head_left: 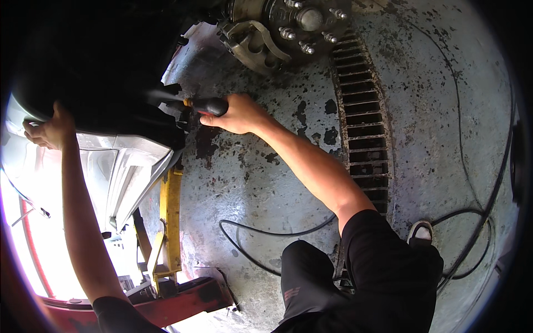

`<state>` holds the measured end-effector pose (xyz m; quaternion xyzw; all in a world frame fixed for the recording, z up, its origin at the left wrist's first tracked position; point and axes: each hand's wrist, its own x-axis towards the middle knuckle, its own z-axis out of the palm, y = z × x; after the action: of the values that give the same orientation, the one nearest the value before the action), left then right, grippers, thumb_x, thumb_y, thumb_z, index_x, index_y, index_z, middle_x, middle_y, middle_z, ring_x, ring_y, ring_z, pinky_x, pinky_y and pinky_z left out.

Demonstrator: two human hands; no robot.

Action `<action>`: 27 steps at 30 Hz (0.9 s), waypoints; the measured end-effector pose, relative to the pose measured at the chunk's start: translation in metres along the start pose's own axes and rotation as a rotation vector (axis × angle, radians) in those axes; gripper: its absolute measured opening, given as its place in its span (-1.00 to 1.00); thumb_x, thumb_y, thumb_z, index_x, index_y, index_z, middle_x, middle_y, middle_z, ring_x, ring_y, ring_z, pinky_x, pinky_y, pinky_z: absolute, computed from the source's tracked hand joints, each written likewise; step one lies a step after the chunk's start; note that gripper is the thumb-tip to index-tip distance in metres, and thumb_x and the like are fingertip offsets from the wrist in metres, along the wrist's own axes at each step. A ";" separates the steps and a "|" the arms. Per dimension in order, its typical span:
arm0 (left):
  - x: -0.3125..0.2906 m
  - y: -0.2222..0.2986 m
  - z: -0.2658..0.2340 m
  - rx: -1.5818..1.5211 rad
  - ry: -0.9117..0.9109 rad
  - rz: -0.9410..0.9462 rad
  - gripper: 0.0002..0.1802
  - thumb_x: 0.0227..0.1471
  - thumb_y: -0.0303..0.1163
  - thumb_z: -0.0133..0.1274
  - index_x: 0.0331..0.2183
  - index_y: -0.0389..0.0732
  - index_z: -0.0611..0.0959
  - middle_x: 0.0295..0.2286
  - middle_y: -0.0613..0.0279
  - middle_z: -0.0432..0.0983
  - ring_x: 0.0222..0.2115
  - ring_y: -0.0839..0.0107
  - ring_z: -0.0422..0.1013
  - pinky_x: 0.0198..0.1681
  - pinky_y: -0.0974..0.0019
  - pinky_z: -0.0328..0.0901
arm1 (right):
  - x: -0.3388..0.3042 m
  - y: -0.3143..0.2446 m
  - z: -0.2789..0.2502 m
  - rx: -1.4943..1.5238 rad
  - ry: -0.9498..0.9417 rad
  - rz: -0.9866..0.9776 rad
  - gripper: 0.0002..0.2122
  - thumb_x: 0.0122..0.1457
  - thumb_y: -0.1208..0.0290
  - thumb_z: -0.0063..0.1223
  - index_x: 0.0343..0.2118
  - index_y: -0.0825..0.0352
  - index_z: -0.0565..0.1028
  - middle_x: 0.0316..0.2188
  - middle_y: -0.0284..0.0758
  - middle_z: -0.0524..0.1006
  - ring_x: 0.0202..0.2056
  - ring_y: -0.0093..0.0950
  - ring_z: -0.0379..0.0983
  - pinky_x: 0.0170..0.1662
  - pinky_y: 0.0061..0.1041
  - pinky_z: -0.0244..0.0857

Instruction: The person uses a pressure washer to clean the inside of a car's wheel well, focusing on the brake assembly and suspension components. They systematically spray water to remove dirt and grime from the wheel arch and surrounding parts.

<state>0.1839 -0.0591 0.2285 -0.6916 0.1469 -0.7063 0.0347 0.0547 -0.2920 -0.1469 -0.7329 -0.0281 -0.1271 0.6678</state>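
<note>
In my right hand (240,114) is a screwdriver (214,106) with a dark and red handle and a yellow collar. Its blurred metal shaft points left into the dark wheel arch (94,83) of a raised car. Whether the tip touches anything there, I cannot tell. My left hand (51,129) grips the edge of the pale fender (15,114), thumb up and fingers curled over the panel. Below the wheel arch, between my arms, runs the car's silver sill (133,172).
A bare wheel hub (311,22) with studs and a brake caliper (252,47) hang at the top. Yellow lift arm (171,222) and red lift beam (194,299) stand lower left. A floor grate (363,116) runs right of centre; a black hose (250,230) loops across the floor.
</note>
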 end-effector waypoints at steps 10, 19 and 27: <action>0.000 0.003 -0.004 -0.032 -0.028 -0.021 0.25 -0.12 0.11 0.29 0.33 -0.22 -0.08 0.31 -0.25 -0.18 0.34 -0.17 -0.14 0.30 -0.29 -0.03 | -0.028 -0.024 -0.015 0.027 0.055 0.024 -0.51 0.06 -0.09 0.31 -0.12 0.24 0.64 -0.42 -0.26 0.65 -0.29 -0.37 0.63 -0.17 -0.34 0.46; 0.000 0.006 -0.008 -0.056 -0.051 -0.048 0.23 -0.10 0.08 0.25 0.33 -0.24 -0.10 0.31 -0.28 -0.19 0.35 -0.18 -0.19 0.31 -0.27 -0.05 | -0.009 -0.016 -0.027 0.145 0.124 -0.149 -0.48 0.08 -0.16 0.26 -0.09 0.21 0.60 -0.50 -0.40 0.54 -0.38 -0.45 0.56 -0.17 -0.25 0.46; -0.002 -0.005 -0.011 -0.033 -0.054 -0.009 0.24 -0.08 0.06 0.26 0.32 -0.30 -0.12 0.30 -0.28 -0.18 0.35 -0.17 -0.20 0.33 -0.24 -0.05 | -0.001 -0.030 -0.029 0.143 0.052 -0.110 -0.55 0.14 -0.09 0.24 0.02 0.03 0.61 -0.40 -0.37 0.66 -0.27 -0.50 0.59 -0.11 -0.36 0.45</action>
<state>0.1742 -0.0520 0.2281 -0.7116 0.1544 -0.6850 0.0242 0.0427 -0.3170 -0.1158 -0.6769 -0.0603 -0.1803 0.7110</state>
